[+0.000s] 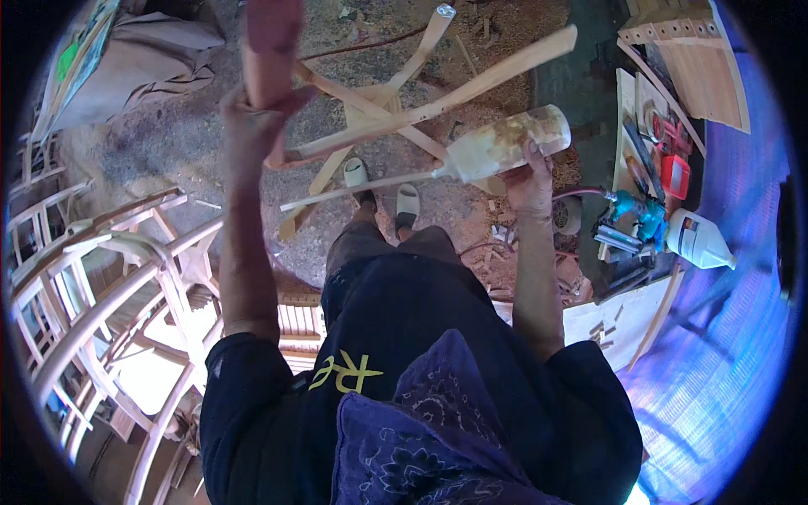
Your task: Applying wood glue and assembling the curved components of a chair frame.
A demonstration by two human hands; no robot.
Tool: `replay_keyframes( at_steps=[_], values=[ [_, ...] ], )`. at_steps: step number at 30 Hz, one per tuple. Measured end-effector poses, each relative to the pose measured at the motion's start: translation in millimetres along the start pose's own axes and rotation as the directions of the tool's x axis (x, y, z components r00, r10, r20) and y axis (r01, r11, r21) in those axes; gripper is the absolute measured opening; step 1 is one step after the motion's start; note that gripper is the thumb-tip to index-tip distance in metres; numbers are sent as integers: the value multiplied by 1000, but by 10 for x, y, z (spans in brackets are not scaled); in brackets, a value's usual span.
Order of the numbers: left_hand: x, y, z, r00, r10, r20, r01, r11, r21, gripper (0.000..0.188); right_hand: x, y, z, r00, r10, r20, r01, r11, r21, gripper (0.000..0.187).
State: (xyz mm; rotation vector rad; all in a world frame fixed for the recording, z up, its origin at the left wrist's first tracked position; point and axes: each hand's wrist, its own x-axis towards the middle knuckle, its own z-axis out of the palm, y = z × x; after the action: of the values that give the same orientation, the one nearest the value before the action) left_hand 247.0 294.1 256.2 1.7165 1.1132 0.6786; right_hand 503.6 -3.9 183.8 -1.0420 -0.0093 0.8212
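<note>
My left hand is closed around a reddish-brown wooden piece, which runs out of the top of the picture. Its lower end meets a long, slightly curved pale wooden rail; whether the two are joined I cannot tell. In my right hand is a squeeze bottle, whitish with brownish stains, tipped so its nozzle points left. A thin pale stick lines up with the nozzle tip. Beneath these, an X-shaped wooden frame stands on the floor.
Chair-like wooden frames crowd the left. To the right, a teal power tool with a hose lies beside a white bottle and a red object. A brown cloth is at the upper left. Wood scraps litter the floor.
</note>
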Motion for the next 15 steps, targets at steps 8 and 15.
replay_keyframes(
  at_steps=[8, 15],
  values=[
    [-798, -145, -785, 927, -284, -246, 281, 959, -49, 24, -165, -90, -107, 996, 67, 50, -72, 993, 92, 43],
    [-1786, -1075, -869, 823, -481, -302, 301, 821, -485, 21, -206, 238, -70, 987, 103, 123, -109, 993, 46, 53]
  ],
)
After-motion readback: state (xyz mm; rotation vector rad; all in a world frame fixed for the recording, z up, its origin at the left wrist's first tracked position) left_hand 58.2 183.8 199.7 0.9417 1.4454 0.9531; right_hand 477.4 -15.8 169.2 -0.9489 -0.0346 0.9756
